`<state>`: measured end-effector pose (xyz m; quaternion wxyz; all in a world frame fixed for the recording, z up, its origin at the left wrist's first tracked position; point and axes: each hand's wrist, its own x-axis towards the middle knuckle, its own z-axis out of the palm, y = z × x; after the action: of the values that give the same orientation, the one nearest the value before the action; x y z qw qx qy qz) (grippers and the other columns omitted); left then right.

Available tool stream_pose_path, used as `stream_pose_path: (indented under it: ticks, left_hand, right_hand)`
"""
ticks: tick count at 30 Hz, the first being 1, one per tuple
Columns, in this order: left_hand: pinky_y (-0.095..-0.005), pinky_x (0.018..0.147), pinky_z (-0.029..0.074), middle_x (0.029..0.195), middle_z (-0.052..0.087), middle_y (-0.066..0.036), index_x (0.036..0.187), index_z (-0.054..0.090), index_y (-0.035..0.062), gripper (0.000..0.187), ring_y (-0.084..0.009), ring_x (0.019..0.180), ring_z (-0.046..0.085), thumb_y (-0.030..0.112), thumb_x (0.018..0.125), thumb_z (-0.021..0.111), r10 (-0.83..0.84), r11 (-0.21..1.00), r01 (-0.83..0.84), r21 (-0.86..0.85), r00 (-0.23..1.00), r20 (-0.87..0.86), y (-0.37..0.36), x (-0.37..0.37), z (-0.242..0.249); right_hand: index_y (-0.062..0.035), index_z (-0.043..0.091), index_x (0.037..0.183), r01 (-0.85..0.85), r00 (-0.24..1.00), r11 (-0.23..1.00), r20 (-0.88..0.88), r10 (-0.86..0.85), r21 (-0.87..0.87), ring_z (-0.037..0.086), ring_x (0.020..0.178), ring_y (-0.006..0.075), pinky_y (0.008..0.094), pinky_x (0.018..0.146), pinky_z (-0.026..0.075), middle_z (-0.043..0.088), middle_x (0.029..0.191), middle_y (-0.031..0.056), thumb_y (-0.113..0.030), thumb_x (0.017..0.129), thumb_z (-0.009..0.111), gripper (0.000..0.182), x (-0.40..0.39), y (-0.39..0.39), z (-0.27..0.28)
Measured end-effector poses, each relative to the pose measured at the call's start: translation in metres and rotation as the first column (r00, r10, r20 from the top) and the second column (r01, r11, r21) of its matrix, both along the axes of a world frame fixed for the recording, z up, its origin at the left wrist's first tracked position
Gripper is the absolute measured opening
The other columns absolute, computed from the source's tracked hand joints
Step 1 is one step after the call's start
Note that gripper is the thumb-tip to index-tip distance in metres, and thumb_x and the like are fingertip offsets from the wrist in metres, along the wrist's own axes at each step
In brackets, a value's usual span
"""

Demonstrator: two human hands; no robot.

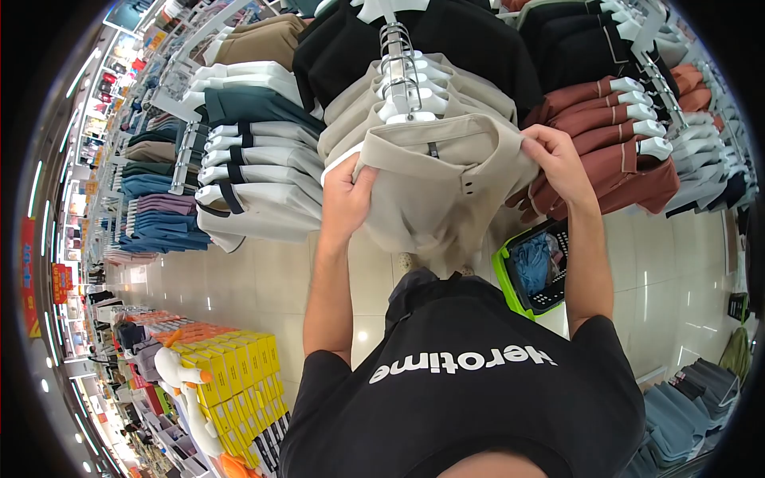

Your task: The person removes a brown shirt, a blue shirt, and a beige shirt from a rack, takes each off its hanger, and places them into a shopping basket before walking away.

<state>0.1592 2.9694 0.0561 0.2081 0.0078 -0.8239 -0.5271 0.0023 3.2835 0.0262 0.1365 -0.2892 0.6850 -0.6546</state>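
A beige polo shirt with a collar and dark buttons hangs at the front of the centre rack, below a white hanger. My left hand pinches the shirt at its left shoulder, beside the collar. On the other side, my right hand grips the right shoulder between thumb and fingers. The fabric is spread between both hands. More beige shirts hang right behind it on the metal rail.
White shirts hang at the left, rust-red shirts at the right. A green-rimmed black basket holding blue clothing stands on the floor near my right arm. Stacked yellow boxes stand at the lower left.
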Motion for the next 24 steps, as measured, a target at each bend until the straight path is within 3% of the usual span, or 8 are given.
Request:
stream_pose_path:
  ticks: [5, 10, 12, 15, 17, 20, 22, 24]
  left_hand:
    - [-0.0250, 0.070, 0.046, 0.085, 0.067, -0.002, 0.111, 0.064, -0.0034, 0.023, -0.0084, 0.076, 0.055, 0.014, 0.097, 0.058, -0.036, 0.998, 0.038, 0.054, 0.998, -0.043, 0.003, 0.000, 0.006]
    - [-0.0248, 0.070, 0.046, 0.082, 0.067, -0.006, 0.108, 0.065, -0.0019, 0.019, -0.0091, 0.073, 0.055, 0.009, 0.092, 0.062, -0.060, 0.997, 0.059, -0.048, 0.998, -0.027, 0.008, -0.005, 0.002]
    - [-0.0250, 0.066, 0.046, 0.079, 0.066, -0.007, 0.101, 0.065, -0.0021, 0.017, -0.0085, 0.071, 0.054, 0.004, 0.085, 0.067, -0.018, 0.994, 0.006, -0.105, 0.993, -0.116, 0.005, -0.010, -0.002]
    - [-0.0268, 0.064, 0.046, 0.077, 0.066, -0.008, 0.093, 0.066, -0.0028, 0.015, -0.0111, 0.069, 0.057, 0.003, 0.081, 0.072, 0.125, 0.978, -0.126, -0.165, 0.992, -0.016, -0.013, -0.010, -0.005]
    - [-0.0283, 0.062, 0.047, 0.076, 0.066, -0.010, 0.088, 0.066, -0.0027, 0.011, -0.0176, 0.065, 0.060, 0.002, 0.080, 0.072, 0.128, 0.950, -0.154, -0.273, 0.986, -0.108, -0.019, -0.013, -0.004]
    - [-0.0287, 0.062, 0.047, 0.076, 0.066, -0.011, 0.090, 0.069, -0.0018, 0.010, -0.0231, 0.063, 0.059, 0.002, 0.081, 0.071, 0.115, 0.900, -0.203, -0.386, 0.965, -0.237, -0.020, -0.017, -0.004]
    - [-0.0285, 0.062, 0.047, 0.079, 0.068, -0.012, 0.096, 0.071, -0.0011, 0.014, -0.0242, 0.062, 0.059, 0.001, 0.082, 0.070, 0.120, 0.902, -0.197, -0.384, 0.969, -0.216, -0.016, -0.018, -0.003]
    - [-0.0286, 0.062, 0.048, 0.081, 0.069, -0.013, 0.098, 0.071, -0.0011, 0.016, -0.0223, 0.061, 0.059, 0.001, 0.083, 0.070, 0.116, 0.907, -0.183, -0.380, 0.975, -0.192, -0.018, -0.020, -0.008]
  right_hand:
    - [0.0054, 0.064, 0.115, -0.463, 0.886, 0.870, 0.050, 0.461, 0.169, 0.058, 0.094, 0.0115, 0.0275, 0.086, 0.047, 0.068, 0.102, 0.0066, -0.016, 0.083, 0.066, 0.038, 0.006, -0.005, 0.009]
    - [0.0037, 0.068, 0.107, -0.529, 0.849, 0.750, 0.255, 0.464, 0.397, 0.055, 0.089, 0.0071, 0.0258, 0.077, 0.049, 0.067, 0.098, 0.0019, -0.013, 0.077, 0.068, 0.034, 0.013, -0.020, 0.004]
    - [0.0033, 0.068, 0.091, -0.312, 0.926, 0.933, 0.277, 0.256, 0.182, 0.052, 0.078, 0.0045, 0.0227, 0.067, 0.045, 0.062, 0.087, -0.0026, -0.009, 0.078, 0.067, 0.018, 0.007, -0.020, -0.024]
    - [-0.0006, 0.063, 0.081, -0.232, 0.964, 0.973, 0.128, 0.231, -0.009, 0.046, 0.068, 0.0013, 0.0212, 0.058, 0.037, 0.054, 0.072, -0.0058, -0.010, 0.077, 0.068, 0.011, -0.003, -0.015, -0.017]
    - [-0.0024, 0.056, 0.074, -0.210, 0.957, 0.978, 0.211, 0.202, 0.018, 0.043, 0.067, 0.0024, 0.0209, 0.058, 0.035, 0.052, 0.071, -0.0067, -0.007, 0.077, 0.066, 0.012, -0.001, -0.012, -0.010]
    - [0.0006, 0.055, 0.076, -0.129, 0.992, 0.985, 0.022, 0.127, 0.112, 0.045, 0.066, 0.0049, 0.0232, 0.058, 0.037, 0.052, 0.068, -0.0021, -0.005, 0.077, 0.064, 0.011, -0.005, -0.016, -0.009]
    - [0.0046, 0.058, 0.083, 0.053, 0.958, 0.983, -0.287, 0.000, 0.177, 0.049, 0.066, 0.0092, 0.0273, 0.060, 0.042, 0.055, 0.068, 0.0059, -0.005, 0.076, 0.065, 0.013, -0.007, -0.022, -0.010]
    - [0.0055, 0.060, 0.087, 0.091, 0.956, 0.980, -0.292, -0.036, 0.177, 0.052, 0.066, 0.0115, 0.0293, 0.063, 0.044, 0.057, 0.070, 0.0104, -0.005, 0.077, 0.065, 0.016, -0.007, -0.025, -0.008]
